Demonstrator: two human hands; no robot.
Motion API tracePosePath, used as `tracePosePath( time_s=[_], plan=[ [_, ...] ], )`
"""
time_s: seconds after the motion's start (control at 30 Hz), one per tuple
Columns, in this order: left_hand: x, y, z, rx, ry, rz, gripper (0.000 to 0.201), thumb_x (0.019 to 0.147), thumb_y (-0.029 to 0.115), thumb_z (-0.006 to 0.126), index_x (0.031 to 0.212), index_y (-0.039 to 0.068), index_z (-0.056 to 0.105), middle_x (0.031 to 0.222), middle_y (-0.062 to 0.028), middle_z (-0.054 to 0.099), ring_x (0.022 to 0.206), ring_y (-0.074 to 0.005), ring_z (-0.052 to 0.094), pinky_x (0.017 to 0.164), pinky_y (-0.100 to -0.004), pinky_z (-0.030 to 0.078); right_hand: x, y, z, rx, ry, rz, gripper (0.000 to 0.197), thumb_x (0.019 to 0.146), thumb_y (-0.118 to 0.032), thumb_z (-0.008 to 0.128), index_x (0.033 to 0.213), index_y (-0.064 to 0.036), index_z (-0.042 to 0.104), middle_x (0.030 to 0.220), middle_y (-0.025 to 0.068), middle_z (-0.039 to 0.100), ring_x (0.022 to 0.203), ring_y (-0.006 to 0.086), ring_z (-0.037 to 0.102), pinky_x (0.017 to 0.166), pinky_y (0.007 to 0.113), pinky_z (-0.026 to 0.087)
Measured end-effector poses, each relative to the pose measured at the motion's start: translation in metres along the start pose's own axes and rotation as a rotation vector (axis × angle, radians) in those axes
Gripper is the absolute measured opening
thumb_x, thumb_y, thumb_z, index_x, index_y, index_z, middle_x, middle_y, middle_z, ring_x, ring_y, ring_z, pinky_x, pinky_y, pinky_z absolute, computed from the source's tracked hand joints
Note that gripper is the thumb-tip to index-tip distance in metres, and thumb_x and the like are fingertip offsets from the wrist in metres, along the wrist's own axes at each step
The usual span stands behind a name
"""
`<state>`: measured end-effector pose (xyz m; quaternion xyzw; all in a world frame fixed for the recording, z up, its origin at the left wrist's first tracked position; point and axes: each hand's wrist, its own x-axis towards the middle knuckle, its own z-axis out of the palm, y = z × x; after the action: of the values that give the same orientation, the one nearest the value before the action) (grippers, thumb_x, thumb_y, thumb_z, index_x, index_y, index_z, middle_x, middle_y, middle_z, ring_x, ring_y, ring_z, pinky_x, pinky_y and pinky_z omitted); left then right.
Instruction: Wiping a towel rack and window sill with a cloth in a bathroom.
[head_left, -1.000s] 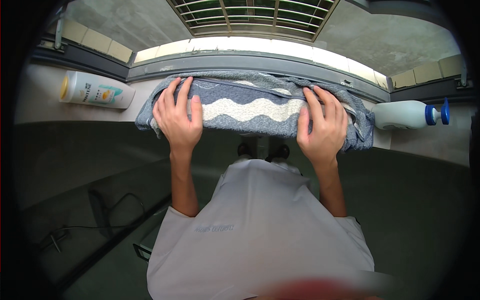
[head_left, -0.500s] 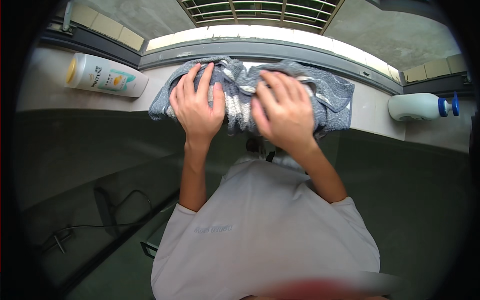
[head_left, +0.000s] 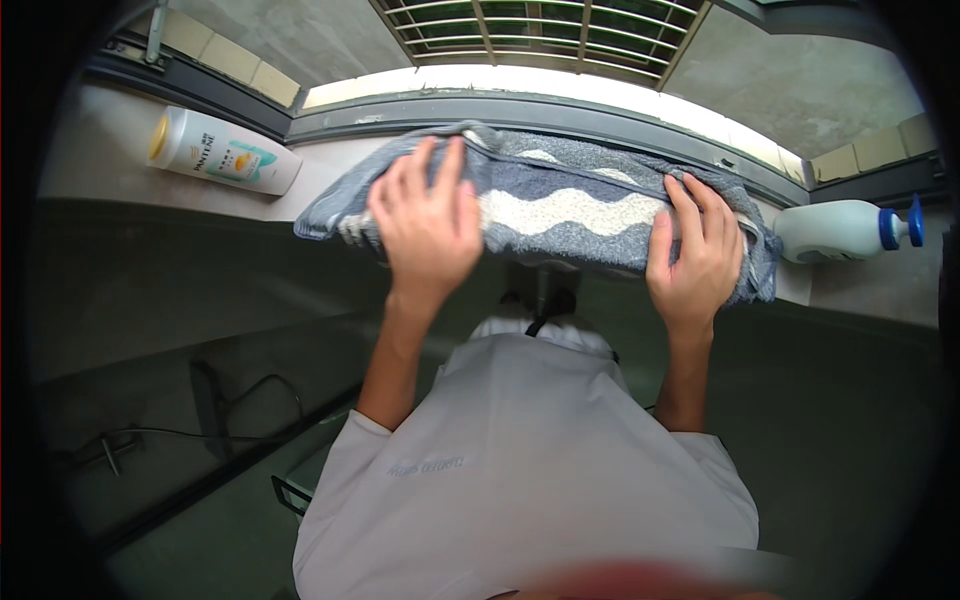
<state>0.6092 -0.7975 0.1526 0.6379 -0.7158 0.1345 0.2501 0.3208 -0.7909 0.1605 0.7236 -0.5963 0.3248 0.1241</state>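
Note:
A grey-blue towel (head_left: 560, 210) with a white wavy band lies stretched along the window ledge, its near edge hanging slightly over. My left hand (head_left: 428, 235) rests on the towel's left part, fingers extended and apart, slightly blurred. On its right part lies my right hand (head_left: 700, 255), with the fingers reaching over the cloth and the thumb held away from them. Folds bunch up at the towel's right end, close against a pale pump bottle (head_left: 835, 230) with a blue top, which lies on its side.
A white bottle (head_left: 230, 152) with a yellow cap lies on the left of the ledge (head_left: 90, 185). Behind the towel runs a grey window frame (head_left: 420, 112), with a metal grille (head_left: 530, 30) beyond. A shower hose (head_left: 200, 435) and fitting show at lower left.
Both hands have moved apart, my right hand farther to the right. Between them the bunched towel has spread out flat, and its right end has come up to the pump bottle.

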Motion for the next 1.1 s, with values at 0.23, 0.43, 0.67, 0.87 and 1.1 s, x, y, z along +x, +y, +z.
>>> tracePosePath(
  time_s=[0.23, 0.43, 0.67, 0.87, 1.1],
  plan=[
    [0.002, 0.113, 0.011, -0.277, -0.038, 0.275, 0.044, 0.086, 0.02, 0.066, 0.125, 0.001, 0.073, 0.148, -0.0158, 0.06, 0.133, -0.0346, 0.054, 0.114, -0.0562, 0.036, 0.002, 0.003, 0.005, 0.012, 0.041, -0.043, 0.034, 0.088, -0.015, 0.068, 0.119, -0.0043, 0.076, 0.131, 0.0072, 0.07, 0.122, 0.03, 0.065, 0.104, 0.046, 0.05],
    [0.002, 0.102, 0.009, -0.302, 0.008, 0.229, 0.047, 0.086, 0.024, 0.068, 0.128, 0.005, 0.073, 0.146, -0.0141, 0.062, 0.131, -0.033, 0.056, 0.113, -0.0514, 0.038, 0.004, 0.0, 0.003, 0.023, 0.043, -0.049, 0.033, 0.086, -0.014, 0.067, 0.116, -0.0015, 0.076, 0.131, 0.0093, 0.071, 0.123, 0.0318, 0.065, 0.107, 0.047, 0.049],
    [0.0, 0.01, 0.003, -0.062, 0.032, -0.045, 0.049, 0.097, 0.032, 0.066, 0.144, 0.017, 0.068, 0.147, -0.0106, 0.062, 0.134, -0.0335, 0.056, 0.116, -0.0513, 0.036, 0.008, -0.033, 0.02, 0.046, -0.067, -0.152, 0.045, 0.087, -0.023, 0.068, 0.128, -0.0041, 0.073, 0.136, 0.0117, 0.068, 0.129, 0.0308, 0.061, 0.113, 0.049, 0.045],
    [-0.016, -0.062, -0.008, 0.006, 0.115, -0.24, 0.046, 0.101, 0.027, 0.064, 0.144, 0.014, 0.067, 0.15, -0.0128, 0.06, 0.138, -0.0363, 0.052, 0.12, -0.0529, 0.031, 0.014, -0.099, 0.042, 0.235, -0.137, -0.39, 0.05, 0.09, -0.03, 0.068, 0.132, -0.0022, 0.07, 0.139, 0.0137, 0.067, 0.131, 0.0305, 0.059, 0.115, 0.051, 0.044],
    [-0.014, -0.054, -0.002, 0.028, 0.092, -0.273, 0.046, 0.105, 0.026, 0.056, 0.15, 0.015, 0.064, 0.156, -0.009, 0.057, 0.143, -0.0342, 0.049, 0.124, -0.0504, 0.027, 0.015, -0.109, 0.05, 0.372, -0.124, -0.39, 0.042, 0.096, -0.026, 0.069, 0.132, -0.0049, 0.071, 0.139, 0.0122, 0.068, 0.13, 0.0293, 0.061, 0.115, 0.048, 0.045]
  ],
)
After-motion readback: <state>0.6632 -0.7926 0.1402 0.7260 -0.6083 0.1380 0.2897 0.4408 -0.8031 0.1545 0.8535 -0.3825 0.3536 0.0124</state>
